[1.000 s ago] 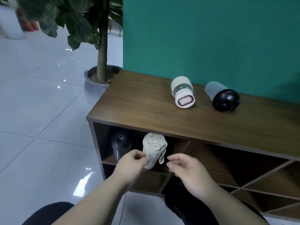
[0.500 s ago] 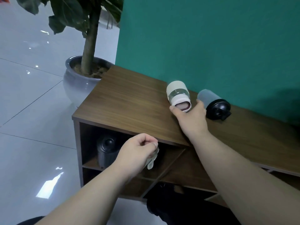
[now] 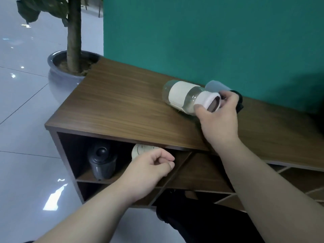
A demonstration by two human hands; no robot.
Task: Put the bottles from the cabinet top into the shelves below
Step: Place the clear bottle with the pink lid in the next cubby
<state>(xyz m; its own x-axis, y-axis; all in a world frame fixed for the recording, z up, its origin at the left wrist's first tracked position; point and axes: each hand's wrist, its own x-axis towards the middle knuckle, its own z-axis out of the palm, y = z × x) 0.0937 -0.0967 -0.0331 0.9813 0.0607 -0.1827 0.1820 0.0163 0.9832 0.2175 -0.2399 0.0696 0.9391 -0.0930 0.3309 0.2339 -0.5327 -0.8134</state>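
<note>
A clear bottle (image 3: 182, 96) with a cream sleeve and white cap lies on its side on the wooden cabinet top (image 3: 122, 106). My right hand (image 3: 217, 113) grips it at the cap end. Behind that hand a grey bottle (image 3: 216, 85) with a black lid lies against the wall, mostly hidden. In the upper left shelf compartment (image 3: 182, 163) a cream bottle (image 3: 140, 149) shows its lid. My left hand (image 3: 150, 165) is curled shut in front of it, hiding its body. A dark bottle (image 3: 102, 162) stands upright to its left in the same shelf.
A green wall (image 3: 210, 41) backs the cabinet. A potted plant in a grey pot (image 3: 59, 74) stands at the cabinet's left end on the white tiled floor. Diagonal dividers split the shelves to the right. My dark-clad knee (image 3: 192, 218) is below the cabinet front.
My right hand closed on the clear bottle's cap and swung the bottle sideways on the top. My left hand pushed the cream bottle deeper into the shelf.
</note>
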